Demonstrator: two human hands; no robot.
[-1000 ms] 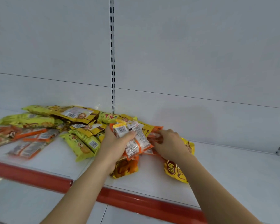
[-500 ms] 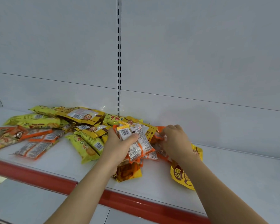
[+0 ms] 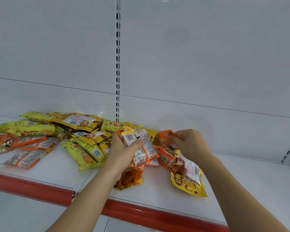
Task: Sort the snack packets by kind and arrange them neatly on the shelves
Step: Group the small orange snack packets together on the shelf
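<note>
My left hand (image 3: 124, 148) grips a stack of orange packets (image 3: 141, 148) gathered by kind, while my right hand (image 3: 188, 141) pinches another orange packet (image 3: 164, 137) from the shelf (image 3: 241, 181) pile (still unsorted).

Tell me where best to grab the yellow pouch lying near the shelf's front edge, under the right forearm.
Probably its bottom sealed edge: the yellow pouch lies flat, that end free toward the red shelf lip, while its top is tucked under orange packets. Pinch from the front.
</note>
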